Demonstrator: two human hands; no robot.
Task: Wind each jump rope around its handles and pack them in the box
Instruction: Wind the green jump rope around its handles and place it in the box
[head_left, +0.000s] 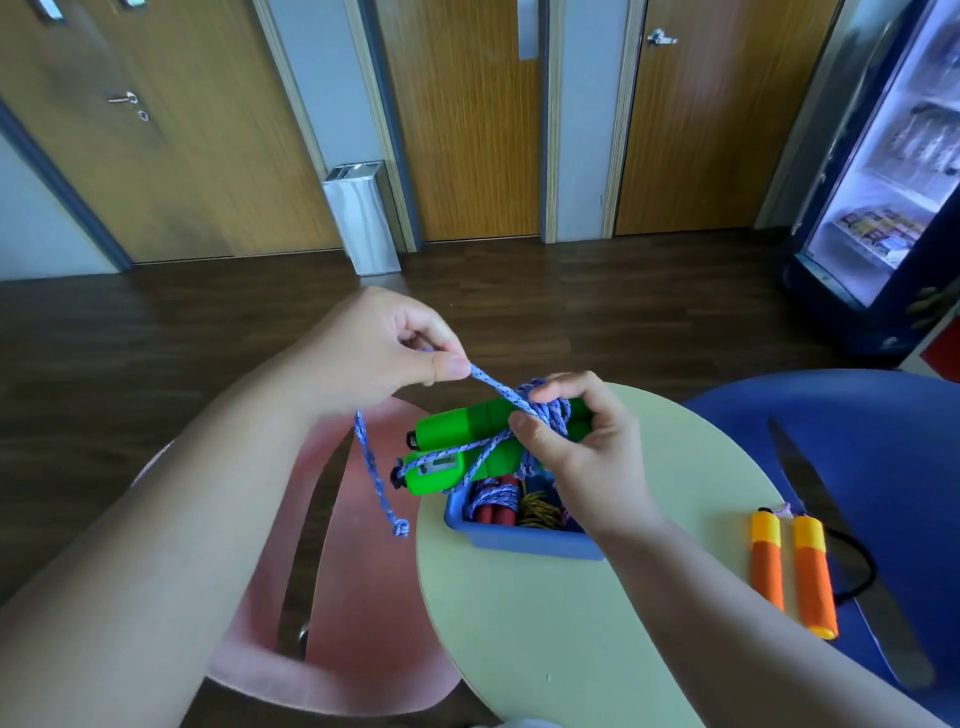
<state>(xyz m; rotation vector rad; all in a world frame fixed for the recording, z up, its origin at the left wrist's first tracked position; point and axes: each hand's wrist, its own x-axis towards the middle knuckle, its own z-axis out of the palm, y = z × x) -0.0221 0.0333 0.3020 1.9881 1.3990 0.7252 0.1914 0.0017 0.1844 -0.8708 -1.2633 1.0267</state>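
My right hand grips two green jump-rope handles held side by side above the blue box. A purple-and-white rope is wound several turns around them. My left hand pinches that rope between thumb and fingers, up and to the left of the handles; its loose end hangs down with a small knot. Inside the box lie a red-handled rope wrapped in purple cord and a yellow-black cord. An orange-and-yellow handled rope lies on the table to the right.
The box stands on a round pale-green table. A pink chair is at the left, a blue chair at the right. Beyond the dark wooden floor are wooden doors, a metal bin and a lit fridge.
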